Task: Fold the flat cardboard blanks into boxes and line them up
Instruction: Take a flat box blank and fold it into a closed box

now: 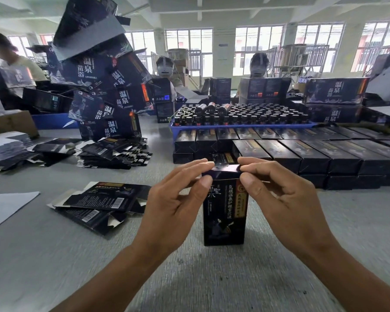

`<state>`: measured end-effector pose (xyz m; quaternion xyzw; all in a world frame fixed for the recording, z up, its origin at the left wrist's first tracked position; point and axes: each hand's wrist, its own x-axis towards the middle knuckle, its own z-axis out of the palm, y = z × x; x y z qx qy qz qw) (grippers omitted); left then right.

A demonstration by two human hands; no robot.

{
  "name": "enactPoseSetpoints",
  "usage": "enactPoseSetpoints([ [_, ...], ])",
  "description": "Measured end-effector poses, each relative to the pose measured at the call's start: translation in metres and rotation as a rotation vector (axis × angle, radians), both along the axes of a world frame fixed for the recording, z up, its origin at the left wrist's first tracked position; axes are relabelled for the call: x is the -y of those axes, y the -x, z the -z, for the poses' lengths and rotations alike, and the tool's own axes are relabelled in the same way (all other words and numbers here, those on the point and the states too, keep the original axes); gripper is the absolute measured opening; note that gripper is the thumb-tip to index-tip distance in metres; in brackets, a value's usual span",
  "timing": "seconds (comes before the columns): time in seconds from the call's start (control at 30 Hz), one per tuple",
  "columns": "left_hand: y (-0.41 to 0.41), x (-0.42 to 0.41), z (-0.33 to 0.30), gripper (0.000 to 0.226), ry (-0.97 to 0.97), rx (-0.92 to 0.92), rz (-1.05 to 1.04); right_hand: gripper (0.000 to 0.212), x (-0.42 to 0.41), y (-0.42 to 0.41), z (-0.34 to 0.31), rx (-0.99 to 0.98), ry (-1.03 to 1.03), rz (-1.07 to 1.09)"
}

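On the grey table [212, 278], hands close a box [223, 212].

packing workshop: stacked boxes [279, 152], bottle tray [234, 126]

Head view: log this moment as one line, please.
stage: closing top flap | box: upright on table | left hand, right hand: pinching flap | finished boxes: rowed behind

Grey worktop [212, 278] across lower frame; tall gridded windows [259, 49] along the far white wall, bright daylight; white beamed ceiling [212, 10] at top.
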<state>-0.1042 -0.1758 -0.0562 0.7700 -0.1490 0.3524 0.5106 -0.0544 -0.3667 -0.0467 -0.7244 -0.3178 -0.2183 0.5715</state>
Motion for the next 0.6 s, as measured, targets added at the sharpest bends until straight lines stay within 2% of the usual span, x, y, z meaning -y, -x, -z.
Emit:
enactPoseSetpoints([
  [0.13,-0.0003,-0.0009,-0.0033,0.029,-0.026,-0.013,-0.039,0.021,0.0002,-0.0013,0.0005,0.116,0.066,0.061],
  [0.6,-0.0032,0.0073,-0.009,0.016,-0.062,0.053,-0.154,0.026,-0.0025,-0.002,0.0024,0.058,0.044,0.035],
])
